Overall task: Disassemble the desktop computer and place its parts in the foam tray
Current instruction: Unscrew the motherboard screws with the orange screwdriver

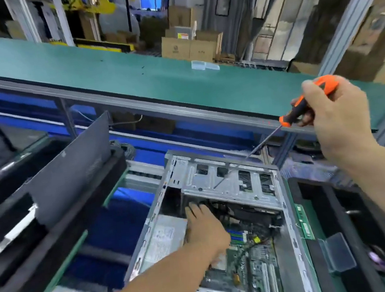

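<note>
Gripping screwdriver (301,108), fingers (309,90) around handle.

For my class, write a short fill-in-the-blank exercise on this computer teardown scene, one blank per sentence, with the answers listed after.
1. The right hand grips a screwdriver with an ____ and black handle.
2. The left hand reaches ____ the open computer case.
3. The clear plastic box lies to the ____ of the case.

Answers: orange; into; right
</note>
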